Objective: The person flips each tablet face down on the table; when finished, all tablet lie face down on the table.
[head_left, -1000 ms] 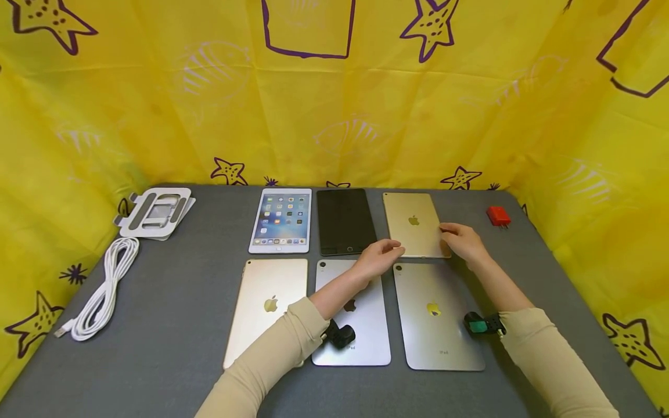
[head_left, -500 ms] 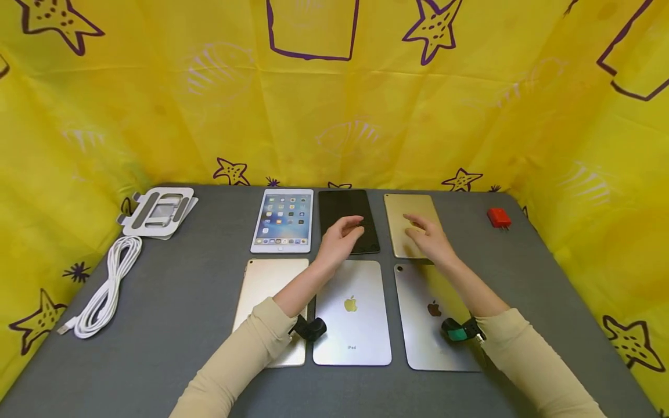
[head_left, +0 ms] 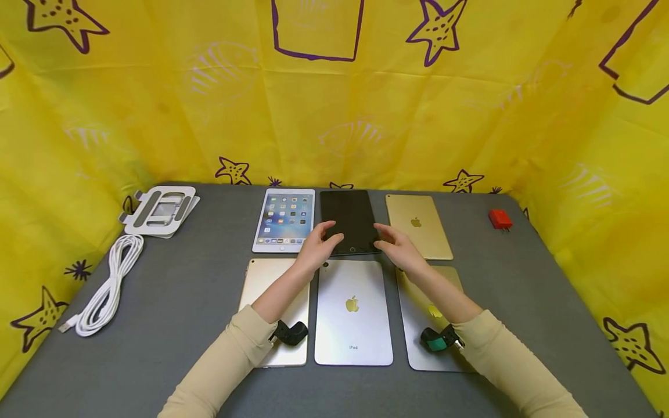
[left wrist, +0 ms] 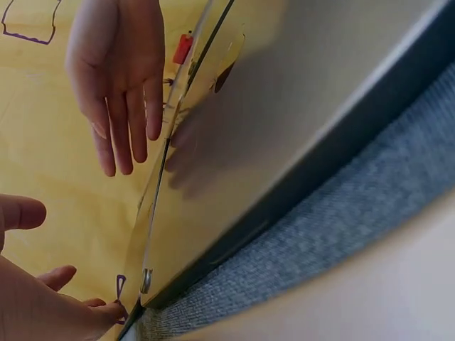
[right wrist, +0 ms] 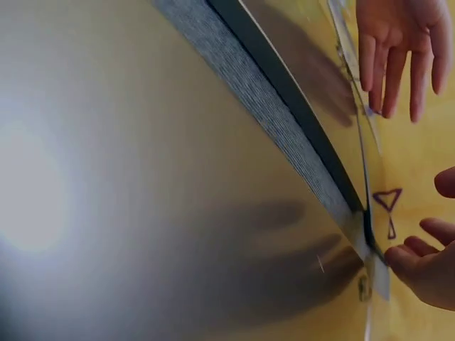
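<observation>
A black tablet lies screen-up in the middle of the back row. My left hand is at its lower left side, thumb and fingertips overlapping the dark screen. At its right edge are the fingertips of my right hand. Both hands have their fingers extended, facing each other across the tablet. In the left wrist view, the right hand appears with straight fingers pointing down. Below the hands lies a silver iPad, back up. To the left is a white tablet with lit app icons; to the right, a gold tablet.
Another gold tablet and a grey one lie under my forearms. A folded white stand and a coiled white cable are at the left. A red charger sits far right. Yellow cloth surrounds the grey table.
Both hands have moved left, away from the gold tablet in the back right, and are now on either side of the black tablet. The tablets keep their rows.
</observation>
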`<state>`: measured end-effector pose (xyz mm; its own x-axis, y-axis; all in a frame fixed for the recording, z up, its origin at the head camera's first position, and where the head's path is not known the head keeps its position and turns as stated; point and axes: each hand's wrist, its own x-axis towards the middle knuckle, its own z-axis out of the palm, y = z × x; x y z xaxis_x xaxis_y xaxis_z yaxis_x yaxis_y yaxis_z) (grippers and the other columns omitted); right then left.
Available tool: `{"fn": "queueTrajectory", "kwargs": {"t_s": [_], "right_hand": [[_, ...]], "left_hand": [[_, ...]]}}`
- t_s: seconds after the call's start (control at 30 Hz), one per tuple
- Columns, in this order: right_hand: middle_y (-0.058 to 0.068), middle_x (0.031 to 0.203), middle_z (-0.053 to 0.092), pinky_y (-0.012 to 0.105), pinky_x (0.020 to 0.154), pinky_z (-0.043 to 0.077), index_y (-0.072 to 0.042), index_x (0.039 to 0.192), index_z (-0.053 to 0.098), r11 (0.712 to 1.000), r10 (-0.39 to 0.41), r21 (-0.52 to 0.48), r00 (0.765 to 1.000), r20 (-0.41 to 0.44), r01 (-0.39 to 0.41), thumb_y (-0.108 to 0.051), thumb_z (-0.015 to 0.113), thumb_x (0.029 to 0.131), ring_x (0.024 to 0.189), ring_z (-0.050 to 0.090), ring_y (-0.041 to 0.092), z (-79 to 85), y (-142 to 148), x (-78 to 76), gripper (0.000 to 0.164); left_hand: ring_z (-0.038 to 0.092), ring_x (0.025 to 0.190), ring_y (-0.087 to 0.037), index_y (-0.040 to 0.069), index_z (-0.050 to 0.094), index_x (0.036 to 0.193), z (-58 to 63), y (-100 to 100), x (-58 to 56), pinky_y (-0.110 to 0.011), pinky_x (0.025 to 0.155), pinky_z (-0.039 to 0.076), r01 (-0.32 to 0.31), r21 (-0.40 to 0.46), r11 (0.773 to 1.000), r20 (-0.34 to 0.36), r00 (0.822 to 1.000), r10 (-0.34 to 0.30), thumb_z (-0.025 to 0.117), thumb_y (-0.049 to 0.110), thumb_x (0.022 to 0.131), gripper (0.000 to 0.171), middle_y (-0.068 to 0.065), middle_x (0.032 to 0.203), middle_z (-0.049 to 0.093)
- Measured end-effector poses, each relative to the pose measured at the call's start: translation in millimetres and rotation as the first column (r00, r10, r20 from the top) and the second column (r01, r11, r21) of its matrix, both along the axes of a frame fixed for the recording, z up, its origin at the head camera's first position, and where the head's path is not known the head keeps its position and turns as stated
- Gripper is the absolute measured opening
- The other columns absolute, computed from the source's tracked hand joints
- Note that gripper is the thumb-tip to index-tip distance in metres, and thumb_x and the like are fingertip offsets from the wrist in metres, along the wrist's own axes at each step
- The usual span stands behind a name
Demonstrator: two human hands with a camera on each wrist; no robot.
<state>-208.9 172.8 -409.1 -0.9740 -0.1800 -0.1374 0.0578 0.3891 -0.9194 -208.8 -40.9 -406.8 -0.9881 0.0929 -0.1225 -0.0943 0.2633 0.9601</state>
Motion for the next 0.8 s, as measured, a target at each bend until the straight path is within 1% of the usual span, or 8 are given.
{"fn": "queueTrajectory", "kwargs": {"t_s": [0.13, 0.2, 0.3, 0.4, 0.53, 0.63, 0.7, 0.8], "right_hand": [[0.021, 0.155, 0.028, 0.049, 0.114, 0.023, -0.002, 0.151, 0.032, 1.000, -0.002, -0.029, 0.999, 0.034, 0.003, -0.011, 0.053, 0.097, 0.143, 0.024, 0.035, -3.2, -5, 0.7, 0.058], [0.023, 0.155, 0.026, 0.048, 0.115, 0.021, 0.000, 0.151, 0.029, 0.999, 0.001, -0.043, 0.999, 0.051, 0.001, -0.010, 0.052, 0.097, 0.144, 0.022, 0.035, -3.7, -6, 1.2, 0.060], [0.025, 0.156, 0.023, 0.047, 0.116, 0.018, 0.002, 0.152, 0.026, 0.998, 0.005, -0.066, 0.997, 0.073, 0.000, -0.010, 0.051, 0.097, 0.145, 0.019, 0.036, -3.6, -7, 2.2, 0.061], [0.027, 0.155, 0.021, 0.048, 0.116, 0.016, 0.005, 0.151, 0.023, 0.997, 0.014, -0.079, 0.996, 0.088, -0.007, -0.008, 0.049, 0.098, 0.145, 0.018, 0.038, 1.8, -8, 4.9, 0.061], [0.028, 0.155, 0.022, 0.048, 0.116, 0.017, 0.008, 0.150, 0.023, 0.997, 0.018, -0.072, 0.997, 0.074, -0.013, -0.007, 0.049, 0.097, 0.144, 0.018, 0.039, 0.2, -7, 3.9, 0.061], [0.026, 0.155, 0.024, 0.048, 0.116, 0.019, 0.006, 0.150, 0.025, 0.999, 0.016, -0.043, 0.998, 0.059, -0.014, -0.008, 0.050, 0.097, 0.144, 0.020, 0.038, -6.6, -6, 0.7, 0.061], [0.026, 0.154, 0.026, 0.048, 0.115, 0.020, 0.006, 0.150, 0.026, 1.000, 0.014, -0.018, 0.998, 0.057, -0.013, -0.009, 0.051, 0.097, 0.144, 0.022, 0.038, -6.8, -6, -0.1, 0.060], [0.026, 0.153, 0.028, 0.048, 0.115, 0.021, 0.005, 0.150, 0.028, 1.000, 0.005, -0.003, 0.998, 0.065, -0.005, -0.010, 0.051, 0.097, 0.143, 0.024, 0.037, -6.5, -5, -1.3, 0.060]], "left_hand": [[0.026, 0.142, -0.034, 0.003, 0.036, 0.148, -2.6, -2, 0.9, -0.050, 0.113, 0.026, 0.020, -0.012, 1.000, 0.040, 0.999, -0.019, 0.060, 0.024, 0.095, 0.062, -0.018, 0.154, 0.032], [0.023, 0.143, -0.034, 0.002, 0.033, 0.149, -2.7, -4, 0.8, -0.050, 0.114, 0.023, 0.017, 0.028, 0.999, 0.078, 0.997, -0.019, 0.060, 0.024, 0.095, 0.065, -0.019, 0.155, 0.029], [0.017, 0.145, -0.033, 0.003, 0.029, 0.151, -1.7, -6, -1.1, -0.047, 0.116, 0.019, -0.005, 0.132, 0.991, 0.146, 0.989, -0.014, 0.059, 0.025, 0.095, 0.067, -0.018, 0.157, 0.023], [0.016, 0.146, -0.033, 0.000, 0.026, 0.151, -0.4, -8, -3.5, -0.045, 0.117, 0.017, -0.047, 0.249, 0.967, 0.194, 0.981, -0.003, 0.057, 0.022, 0.097, 0.066, -0.018, 0.158, 0.020], [0.017, 0.145, -0.033, -0.005, 0.026, 0.149, 1.3, -10, -6.4, -0.044, 0.116, 0.020, -0.126, 0.387, 0.913, 0.237, 0.971, 0.033, 0.055, 0.015, 0.097, 0.063, -0.019, 0.157, 0.022], [0.019, 0.144, -0.033, -0.006, 0.027, 0.148, 2.3, -10, -8.8, -0.043, 0.116, 0.022, -0.188, 0.447, 0.874, 0.274, 0.959, 0.066, 0.056, 0.013, 0.096, 0.063, -0.019, 0.156, 0.023], [0.022, 0.142, -0.033, -0.005, 0.027, 0.149, 3.5, -10, -10.2, -0.044, 0.115, 0.023, -0.213, 0.457, 0.864, 0.295, 0.952, 0.079, 0.056, 0.013, 0.095, 0.064, -0.018, 0.155, 0.024], [0.026, 0.140, -0.033, -0.005, 0.026, 0.149, 5.4, -10, -12.4, -0.044, 0.114, 0.026, -0.230, 0.454, 0.861, 0.310, 0.947, 0.089, 0.056, 0.014, 0.096, 0.064, -0.019, 0.154, 0.026]]}}
